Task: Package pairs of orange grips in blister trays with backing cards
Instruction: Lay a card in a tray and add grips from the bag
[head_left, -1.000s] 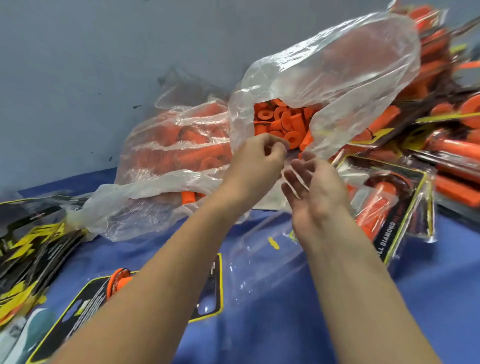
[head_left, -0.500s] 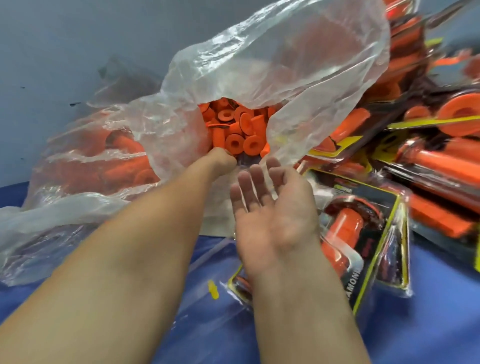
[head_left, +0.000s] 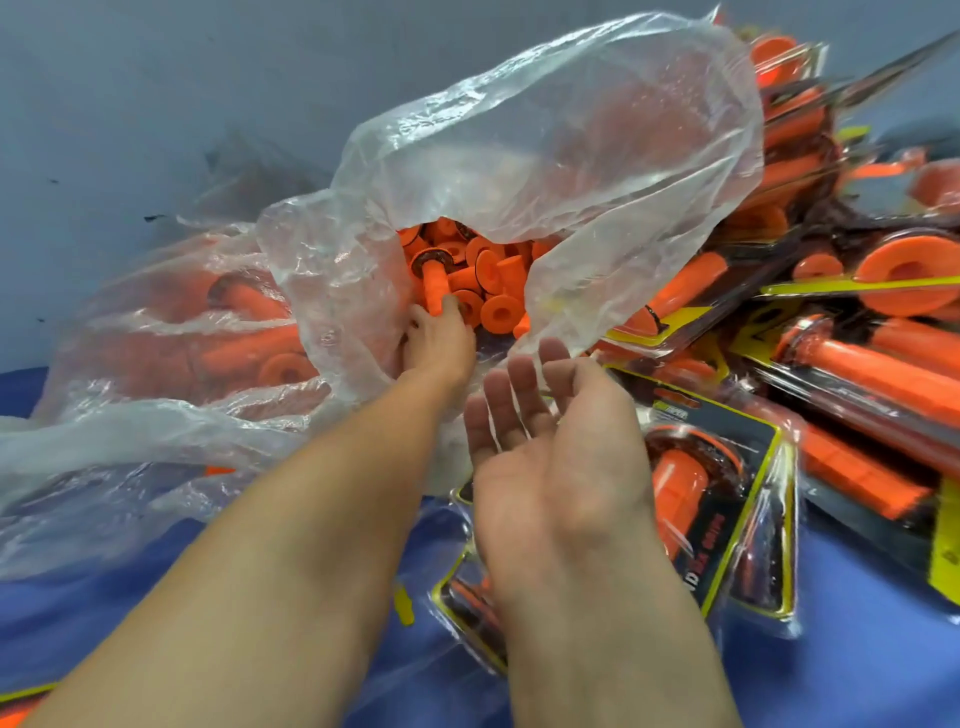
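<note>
A big clear plastic bag (head_left: 561, 140) lies open toward me, full of loose orange grips (head_left: 488, 275). My left hand (head_left: 439, 338) reaches into the bag's mouth and its fingers close round one orange grip (head_left: 434, 283) with a dark flange. My right hand (head_left: 545, 431) hovers palm up just outside the mouth, fingers straight, holding nothing; the bag's lower edge hangs over its fingertips.
Finished blister packs (head_left: 727, 499) with black and yellow cards lie on the blue table (head_left: 857, 675) under my right forearm. More packs are heaped at the right (head_left: 852, 312). A second clear bag of grips (head_left: 208, 332) sits at the left against the grey wall.
My left hand has pushed deeper into the bag and taken hold of a grip. The right hand stays palm up. The camera has moved closer.
</note>
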